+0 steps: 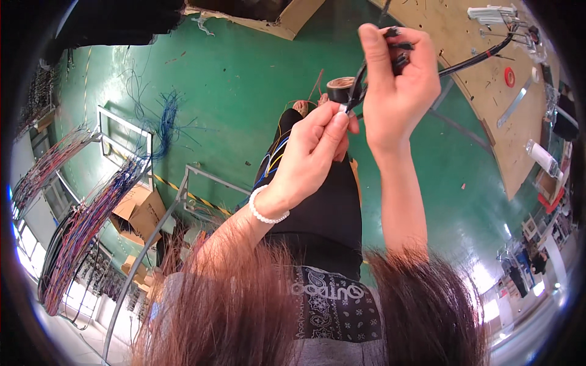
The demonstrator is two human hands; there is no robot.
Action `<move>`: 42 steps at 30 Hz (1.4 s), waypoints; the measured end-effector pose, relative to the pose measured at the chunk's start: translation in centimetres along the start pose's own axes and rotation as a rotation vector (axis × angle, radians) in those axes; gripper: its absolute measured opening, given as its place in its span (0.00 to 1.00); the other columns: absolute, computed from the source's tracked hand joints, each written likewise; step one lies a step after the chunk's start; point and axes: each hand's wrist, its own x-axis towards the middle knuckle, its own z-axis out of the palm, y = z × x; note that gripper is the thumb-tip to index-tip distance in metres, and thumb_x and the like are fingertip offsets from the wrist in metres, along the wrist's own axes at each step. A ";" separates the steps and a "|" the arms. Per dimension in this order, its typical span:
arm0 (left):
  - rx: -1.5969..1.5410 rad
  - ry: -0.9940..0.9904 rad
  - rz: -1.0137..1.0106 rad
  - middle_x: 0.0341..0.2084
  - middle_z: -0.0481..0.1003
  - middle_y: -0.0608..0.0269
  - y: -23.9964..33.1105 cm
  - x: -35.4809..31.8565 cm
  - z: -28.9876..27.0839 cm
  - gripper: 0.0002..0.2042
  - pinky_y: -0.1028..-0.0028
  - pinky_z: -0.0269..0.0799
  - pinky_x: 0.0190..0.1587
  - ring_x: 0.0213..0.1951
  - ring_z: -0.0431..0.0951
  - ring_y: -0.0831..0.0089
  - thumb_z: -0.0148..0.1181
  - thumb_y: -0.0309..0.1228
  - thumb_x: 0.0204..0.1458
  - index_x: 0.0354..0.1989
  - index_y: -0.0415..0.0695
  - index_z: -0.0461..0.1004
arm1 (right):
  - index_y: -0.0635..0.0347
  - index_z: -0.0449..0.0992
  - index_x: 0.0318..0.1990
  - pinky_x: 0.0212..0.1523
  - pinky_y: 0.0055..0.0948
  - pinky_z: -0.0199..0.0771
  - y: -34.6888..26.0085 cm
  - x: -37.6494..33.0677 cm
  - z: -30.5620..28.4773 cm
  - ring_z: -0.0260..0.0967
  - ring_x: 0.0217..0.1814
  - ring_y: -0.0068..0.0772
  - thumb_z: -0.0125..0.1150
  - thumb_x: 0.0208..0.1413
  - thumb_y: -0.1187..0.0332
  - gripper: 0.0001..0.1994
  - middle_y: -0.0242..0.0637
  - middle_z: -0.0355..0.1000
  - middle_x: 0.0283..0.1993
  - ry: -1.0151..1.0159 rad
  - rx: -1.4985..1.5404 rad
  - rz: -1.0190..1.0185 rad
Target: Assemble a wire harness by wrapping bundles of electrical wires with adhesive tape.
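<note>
My left hand, with a white beaded bracelet at its wrist, is closed in a pinch on a thin black wire bundle. A small white piece shows at the thumb tip. My right hand is raised just beyond, fingers curled in and dark coverings on several fingertips. A dark strand passes behind its thumb; what the fingers grip is unclear. A roll of black tape hangs beside the left fingertips. Behind the right hand, a black cable leads to the board. Blue and yellow wires trail below my left hand.
A wooden board at the right carries white fixtures and a red tape ring. Bundles of coloured wires hang on a metal frame at the left. Cardboard boxes stand below; another box lies ahead.
</note>
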 end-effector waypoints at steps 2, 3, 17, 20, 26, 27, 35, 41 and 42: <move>-0.040 -0.013 -0.076 0.16 0.58 0.76 0.4 0.2 -0.7 0.12 0.82 0.51 0.22 0.18 0.54 0.87 0.43 0.33 0.66 0.34 0.40 0.68 | 0.62 0.69 0.39 0.25 0.12 0.60 -0.2 -0.1 -0.4 0.60 0.26 0.10 0.66 0.55 0.69 0.12 0.27 0.69 0.30 -0.073 0.103 0.096; -0.080 -0.020 -0.155 0.15 0.57 0.77 0.5 0.3 -1.0 0.12 0.82 0.50 0.21 0.18 0.54 0.87 0.43 0.34 0.66 0.34 0.40 0.68 | 0.62 0.68 0.43 0.24 0.12 0.60 -0.5 -0.4 -0.7 0.61 0.27 0.10 0.65 0.56 0.68 0.13 0.28 0.69 0.33 -0.150 0.209 0.196; 0.152 0.076 -0.106 0.15 0.63 0.72 2.6 -0.5 -0.8 0.11 0.81 0.57 0.22 0.19 0.60 0.85 0.47 0.32 0.64 0.30 0.39 0.67 | 0.65 0.70 0.45 0.57 0.41 0.69 4.2 -5.7 -2.1 0.68 0.57 0.41 0.52 0.64 0.57 0.17 0.49 0.66 0.58 -0.525 0.868 0.509; 0.458 0.175 0.033 0.14 0.62 0.66 2.0 -0.6 -0.8 0.10 0.79 0.58 0.22 0.17 0.60 0.81 0.51 0.29 0.62 0.29 0.38 0.66 | 0.64 0.71 0.38 0.54 0.31 0.67 3.6 -8.0 -1.8 0.66 0.53 0.29 0.58 0.60 0.60 0.13 0.40 0.66 0.54 -0.348 0.785 0.477; 0.954 0.106 0.352 0.23 0.70 0.53 1.2 -0.7 -1.4 0.05 0.63 0.67 0.29 0.27 0.72 0.56 0.52 0.20 0.53 0.38 0.37 0.68 | 0.66 0.72 0.34 0.45 0.25 0.63 -1.4 -9.6 -4.0 0.63 0.44 0.24 0.62 0.56 0.71 0.07 0.38 0.66 0.46 -0.237 0.390 0.403; 0.954 0.108 0.351 0.23 0.70 0.53 0.4 -0.7 -1.7 0.05 0.63 0.67 0.29 0.27 0.72 0.56 0.52 0.20 0.53 0.38 0.37 0.68 | 0.66 0.73 0.35 0.44 0.24 0.64 -2.7 -9.2 -4.2 0.64 0.44 0.25 0.64 0.55 0.71 0.08 0.38 0.66 0.45 -0.217 0.279 0.408; 0.876 0.171 0.451 0.25 0.73 0.57 -1.8 -1.4 -1.3 0.06 0.63 0.68 0.26 0.26 0.73 0.56 0.58 0.24 0.48 0.34 0.39 0.72 | 0.70 0.77 0.44 0.34 0.20 0.68 -7.2 -6.3 -1.2 0.68 0.34 0.25 0.63 0.53 0.75 0.11 0.37 0.69 0.38 -0.272 -0.253 0.148; 0.451 0.324 0.086 0.13 0.68 0.62 1.2 -0.9 -0.6 0.10 0.75 0.61 0.20 0.16 0.67 0.75 0.55 0.29 0.59 0.27 0.38 0.72 | 0.67 0.75 0.45 0.38 0.22 0.71 -5.2 -6.9 -3.1 0.70 0.38 0.24 0.54 0.60 0.75 0.08 0.38 0.74 0.41 -0.132 -0.095 0.346; 0.431 0.344 0.066 0.12 0.66 0.64 1.0 -1.1 -0.5 0.14 0.77 0.59 0.20 0.16 0.64 0.80 0.54 0.30 0.61 0.23 0.38 0.71 | 0.67 0.73 0.47 0.36 0.19 0.69 -4.8 -6.3 -3.2 0.68 0.36 0.22 0.52 0.62 0.72 0.10 0.35 0.74 0.41 -0.040 0.028 0.486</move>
